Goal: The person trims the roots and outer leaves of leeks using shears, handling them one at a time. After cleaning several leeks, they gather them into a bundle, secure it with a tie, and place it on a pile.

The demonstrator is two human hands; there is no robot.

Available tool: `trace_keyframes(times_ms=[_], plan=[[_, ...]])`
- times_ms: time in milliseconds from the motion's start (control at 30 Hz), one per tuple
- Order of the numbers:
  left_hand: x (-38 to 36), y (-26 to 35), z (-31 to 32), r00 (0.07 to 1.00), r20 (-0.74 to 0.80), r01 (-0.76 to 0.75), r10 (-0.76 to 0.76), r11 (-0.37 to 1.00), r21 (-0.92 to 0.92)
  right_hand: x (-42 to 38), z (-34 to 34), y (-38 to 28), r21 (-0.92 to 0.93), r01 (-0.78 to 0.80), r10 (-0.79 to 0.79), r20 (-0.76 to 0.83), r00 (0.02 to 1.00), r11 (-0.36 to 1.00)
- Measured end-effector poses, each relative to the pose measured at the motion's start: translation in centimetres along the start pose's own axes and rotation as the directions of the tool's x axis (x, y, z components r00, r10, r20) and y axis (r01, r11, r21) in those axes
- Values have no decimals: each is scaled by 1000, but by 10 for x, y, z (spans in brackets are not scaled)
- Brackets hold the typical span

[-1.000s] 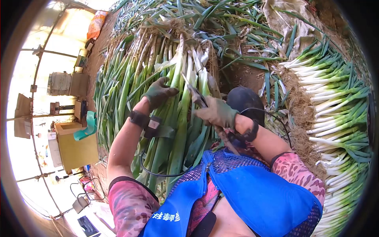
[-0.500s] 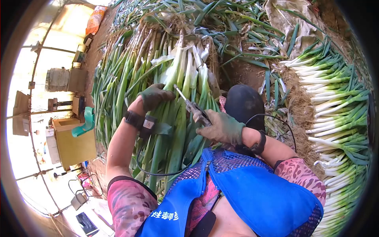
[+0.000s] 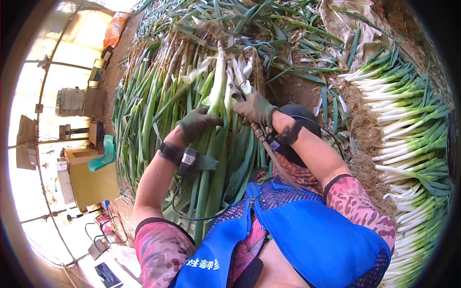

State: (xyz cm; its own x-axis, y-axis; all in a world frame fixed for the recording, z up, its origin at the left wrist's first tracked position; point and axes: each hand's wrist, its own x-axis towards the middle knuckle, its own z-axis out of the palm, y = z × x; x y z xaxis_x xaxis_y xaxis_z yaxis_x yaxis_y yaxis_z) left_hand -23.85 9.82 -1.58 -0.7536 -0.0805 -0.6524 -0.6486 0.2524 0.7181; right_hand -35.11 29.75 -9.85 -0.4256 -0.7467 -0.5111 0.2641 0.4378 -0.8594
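The step in hand, as I judge it, is the treating of one long white-and-green scallion stalk (image 3: pixel 217 86) with a grey metal hand tool (image 3: pixel 236 92). The stalk lies on top of a thick heap of untrimmed green-leaved stalks (image 3: pixel 153 96), in front of the person, with its root end away from the body.

The right hand (image 3: pixel 257 109), in a grey-green cloth glove, has its fingers wrapped around the tool, just beside the stalk. The left hand (image 3: pixel 199 126), gloved in the same way, lies over the green part with bent fingers (whether they really grip, I cannot tell). The next move calls, in my judgement, for a steady left hand and for a tool tip directed away from it.

A thin black cable (image 3: pixel 175 201) makes a loop across the leaves below the left hand, and a brownish flexible hose (image 3: pixel 278 165) runs from the tool toward the lap; both could catch. Neighbouring stalks crowd closely. At the right is a long row of white-stemmed scallions (image 3: pixel 398 139), and beyond the heap are scattered loose green leaves (image 3: pixel 307 29) and a crumpled beige cloth (image 3: pixel 341 21).
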Motion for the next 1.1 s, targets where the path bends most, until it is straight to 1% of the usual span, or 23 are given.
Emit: trace_keyframes(times_ms=[67, 133, 200, 233, 267, 300, 333, 467, 567, 600, 633, 667, 700, 733, 800, 833, 867, 900, 933, 967, 1000, 1033, 1100], plan=[[-6, 5, 11, 999, -43, 14, -18, 996, -91, -9, 2, -5, 21, 27, -27, -18, 999, 999], [-5, 5, 11, 993, -79, 75, -83, 993, -94, -68, 19, -14, 40, 80, -78, -41, 996, 996], [3, 3, 7, 986, -96, 129, -133, 990, -50, -98, 29, -7, -177, 64, -71, -34, 997, 982], [9, 2, 5, 996, -39, 89, -83, 976, 199, -106, 30, -3, -279, 54, -66, -32, 997, 959], [15, -4, 2, 983, 64, -180, 170, 881, 438, -105, 29, 1, -259, 63, -78, -45, 996, 964], [24, -12, -2, 897, 225, -433, 379, 661, 613, -101, 27, 7, -239, 75, -92, -63, 994, 968], [29, -15, -3, 748, 420, -629, 514, 346, 697, -97, 23, 6, -212, 50, -70, -90, 994, 976], [31, -17, -1, 742, 380, -650, 553, 455, 608, -53, 5, 6, 25, -5, 8, -89, 996, 1000], [22, -17, 4, 717, 364, -651, 594, 385, 654, -22, -4, -6, -12, 10, -12, -166, 986, 1000], [18, -15, 9, 888, 177, -454, 425, 745, 489, -6, -7, -3, -19, 100, -102, -133, 986, 995], [11, -8, 16, 984, 56, -175, 166, 959, 222, 13, -10, 5, -23, 189, -190, -102, 976, 982], [4, -5, 21, 991, 27, 134, -132, 987, -91, 19, -13, -3, -10, 146, -146, -119, 982, 989], [-4, -12, 19, 993, 73, -99, 90, 987, 124, 25, -16, -10, 6, 103, -101, -136, 986, 995], [-12, -19, 18, 945, 115, -328, 308, 889, 319, 15, -20, -28, 79, 28, -22, -74, 997, 997], [-11, -36, 10, 888, 184, -452, 421, 727, 516, 28, -27, -38, 127, -25, 34, -68, 997, 992], [-7, -36, 5, 779, 324, -584, 537, 431, 688, 62, -32, -27, -70, 169, -176, -105, 979, 983], [-7, -36, 7, 868, 213, -488, 449, 692, 532, 66, -36, -30, -63, 183, -189, -122, 974, 981], [-5, -36, 12, 937, 132, -349, 323, 881, 319, 69, -39, -34, -56, 197, -203, -140, 969, 979], [-4, -37, 13, 963, 114, -263, 243, 942, 211, 74, -41, -34, -13, 140, -140, -183, 973, 990], [-3, -38, 14, 982, 94, -170, 161, 981, 94, 83, -40, -27, 47, 189, -179, -159, 971, 981], [-2, -39, 15, 994, 73, -77, 78, 997, -24, 87, -43, -15, 63, 259, -256, -59, 965, 964], [-9, -22, 20, 998, 69, 8, -3, 997, -78, 79, -39, -17, 0, 295, -295, -6, 956, 956], [-9, -13, 24, 990, 92, 116, -104, 984, -135, 81, -39, -19, -91, 226, -232, -55, 971, 970]])
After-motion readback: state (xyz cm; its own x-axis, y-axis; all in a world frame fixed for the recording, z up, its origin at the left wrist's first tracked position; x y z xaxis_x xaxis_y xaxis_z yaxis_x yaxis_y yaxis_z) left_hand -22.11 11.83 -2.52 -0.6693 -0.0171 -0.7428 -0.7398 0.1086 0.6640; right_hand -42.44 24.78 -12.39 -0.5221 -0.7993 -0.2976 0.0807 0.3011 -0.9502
